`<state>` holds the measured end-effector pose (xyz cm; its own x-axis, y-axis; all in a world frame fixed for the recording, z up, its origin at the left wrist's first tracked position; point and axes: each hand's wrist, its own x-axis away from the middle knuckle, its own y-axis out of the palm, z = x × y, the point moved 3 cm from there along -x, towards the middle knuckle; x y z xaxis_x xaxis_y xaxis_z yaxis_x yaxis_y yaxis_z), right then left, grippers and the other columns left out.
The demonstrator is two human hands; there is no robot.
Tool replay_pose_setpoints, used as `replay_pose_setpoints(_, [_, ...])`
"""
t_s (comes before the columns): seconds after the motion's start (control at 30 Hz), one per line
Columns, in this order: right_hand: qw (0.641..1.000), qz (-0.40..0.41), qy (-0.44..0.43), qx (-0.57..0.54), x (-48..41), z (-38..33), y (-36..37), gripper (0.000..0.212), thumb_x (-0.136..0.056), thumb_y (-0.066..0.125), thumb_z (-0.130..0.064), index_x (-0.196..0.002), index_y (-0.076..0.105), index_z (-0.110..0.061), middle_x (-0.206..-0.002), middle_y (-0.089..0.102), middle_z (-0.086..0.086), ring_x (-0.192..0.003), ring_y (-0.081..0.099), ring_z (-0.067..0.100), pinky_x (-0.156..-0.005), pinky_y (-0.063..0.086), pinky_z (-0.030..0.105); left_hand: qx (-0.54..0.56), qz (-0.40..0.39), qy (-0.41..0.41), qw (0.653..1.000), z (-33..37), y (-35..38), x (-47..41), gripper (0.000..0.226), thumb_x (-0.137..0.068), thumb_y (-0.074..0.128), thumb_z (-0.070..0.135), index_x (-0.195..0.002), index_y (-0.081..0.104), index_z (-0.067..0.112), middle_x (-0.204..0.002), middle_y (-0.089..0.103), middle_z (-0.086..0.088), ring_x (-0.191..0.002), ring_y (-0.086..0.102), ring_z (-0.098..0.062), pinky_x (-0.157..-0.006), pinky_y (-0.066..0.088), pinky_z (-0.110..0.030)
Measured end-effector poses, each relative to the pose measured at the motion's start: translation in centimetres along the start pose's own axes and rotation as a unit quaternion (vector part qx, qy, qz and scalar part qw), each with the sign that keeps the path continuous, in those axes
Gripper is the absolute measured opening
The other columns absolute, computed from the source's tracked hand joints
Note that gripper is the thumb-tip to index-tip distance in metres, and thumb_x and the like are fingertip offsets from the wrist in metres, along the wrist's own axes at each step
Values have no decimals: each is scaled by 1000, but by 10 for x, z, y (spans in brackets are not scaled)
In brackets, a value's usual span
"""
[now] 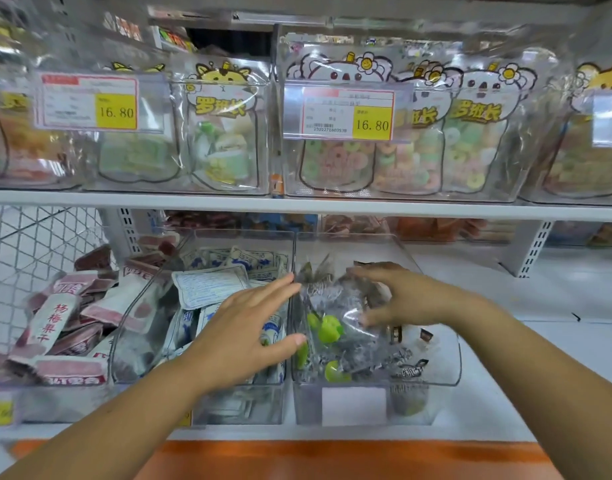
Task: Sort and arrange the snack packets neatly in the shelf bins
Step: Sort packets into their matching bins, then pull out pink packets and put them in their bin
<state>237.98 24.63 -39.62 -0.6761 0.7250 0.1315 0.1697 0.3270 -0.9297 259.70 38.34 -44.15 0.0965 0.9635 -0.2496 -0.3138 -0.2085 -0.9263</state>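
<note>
Now both hands are down at the clear bins along the front edge of the lower shelf (540, 358).

Seen from the head camera, the left hand (252, 327) is spread wide with straight fingers over the middle bin (242, 403) of blue-and-white packets (211, 285), its fingertips reaching the edge where that bin meets the right bin (443, 355). The right hand (398, 296) arches over the heap of clear-wrapped snack packets (335, 320) with green pieces in the right bin. Its fingers bend down onto the wrappers, but I cannot tell whether it grips or only presses. Toward the shelf's left end, a third bin (72, 403) holds red-and-white packets (55, 317). On the upper shelf (297, 204), cartoon-printed bags (221, 133) stand behind yellow price tags (372, 123).
</note>
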Motion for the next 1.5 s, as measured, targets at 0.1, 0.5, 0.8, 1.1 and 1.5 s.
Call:
replay_pose_setpoints(0.1, [983,-170,19,67,24,-9,-3,89,-76,75,-48,-147,21,-51,-159,12,-10,-144,21,19,-114,28,36,-4,0,0,1000,1,-1,-1,75,-78,23,82,-146,2,55,-151,-10,38,-137,2,9,-113,3,-26])
replay_pose_setpoints(0.5, [971,135,55,189,10,-4,27,37,-99,47,-32,-135,47,-23,-124,58,11,-108,58,30,-83,46,35,-27,-3,-6,1000,7,-6,2,74,-80,18,81,-147,5,52,-152,-8,34,-140,-6,10,-117,-1,-26])
replay_pose_setpoints(0.8, [960,250,-86,88,40,-53,18,43,-96,51,-24,-137,47,-35,-134,54,-4,-125,44,18,-90,41,28,-83,-26,-127,988,-49,-82,84,70,-91,50,57,-151,21,37,-157,12,17,-145,13,-6,-112,12,-21])
replay_pose_setpoints(1.1, [934,212,-284,39,-7,-194,58,28,-93,56,-23,-117,62,-37,-113,48,-28,-107,32,-11,-94,16,-6,-19,63,-210,975,-162,-115,145,77,-74,50,78,-142,30,49,-152,27,14,-137,28,-6,-108,29,-20])
replay_pose_setpoints(1.5, [961,-5,-247,123,-117,-311,83,68,-88,56,-57,-147,28,-40,-151,34,-14,-134,32,6,-98,24,13,29,-39,-254,966,-215,-132,119,106,-73,74,57,-151,4,42,-161,-7,12,-146,2,-6,-109,16,-30])
